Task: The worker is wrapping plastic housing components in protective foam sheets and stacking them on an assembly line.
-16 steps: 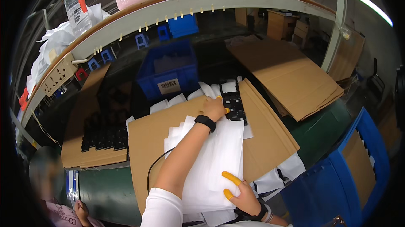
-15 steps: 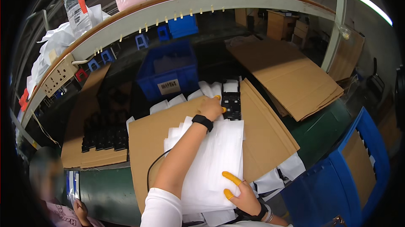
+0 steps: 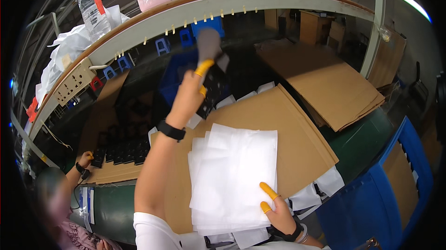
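At centre frame, the left hand (image 3: 197, 80) lifts a dark, rigid-looking part (image 3: 214, 80), pinched at its edge, while the right hand (image 3: 278, 208) presses open fingers on flimsy, slippery white bags (image 3: 234, 175) stacked on the worktop (image 3: 297, 138).

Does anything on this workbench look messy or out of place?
Mostly tidy. The stack of white sheets under the right hand is fanned unevenly, and loose white pieces hang over the cardboard's near edge.
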{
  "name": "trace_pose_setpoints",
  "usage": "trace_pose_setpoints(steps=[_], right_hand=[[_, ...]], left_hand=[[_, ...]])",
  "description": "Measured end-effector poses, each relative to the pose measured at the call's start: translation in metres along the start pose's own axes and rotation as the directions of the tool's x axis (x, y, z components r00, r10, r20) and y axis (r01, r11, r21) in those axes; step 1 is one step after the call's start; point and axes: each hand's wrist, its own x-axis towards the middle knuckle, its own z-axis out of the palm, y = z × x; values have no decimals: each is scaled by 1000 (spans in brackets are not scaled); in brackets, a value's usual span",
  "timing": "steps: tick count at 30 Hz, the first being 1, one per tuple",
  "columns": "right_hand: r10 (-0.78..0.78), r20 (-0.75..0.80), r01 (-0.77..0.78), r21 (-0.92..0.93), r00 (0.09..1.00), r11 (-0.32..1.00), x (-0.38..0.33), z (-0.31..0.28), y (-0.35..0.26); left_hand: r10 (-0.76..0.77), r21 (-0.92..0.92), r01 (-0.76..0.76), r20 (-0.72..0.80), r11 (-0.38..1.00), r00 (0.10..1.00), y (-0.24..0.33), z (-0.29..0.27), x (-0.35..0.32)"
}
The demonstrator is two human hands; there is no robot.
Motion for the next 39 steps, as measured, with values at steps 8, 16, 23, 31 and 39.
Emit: trace_pose_setpoints(steps=[8,16,23,31,39], right_hand=[[67,44,-72,128,997,989,-2,-2,12],[-49,-49,57,158,998,986,-8,6,28],[26,45,-34,190,999,981,-5,1,19],[-65,27,62,87,998,994,-4,2,23],[3,31,-6,89,1000,996,-4,-1,17]], left_hand=[[-208,-733,389,330,558,921,79,-30,-99],[-109,-440,566,714,697,691,128,-34,-165],[271,-191,-200,513,961,814,142,-39,-189],[465,-89,-468,376,879,802,137,-27,-196],[-44,80,-48,854,996,518,140,-32,-180]])
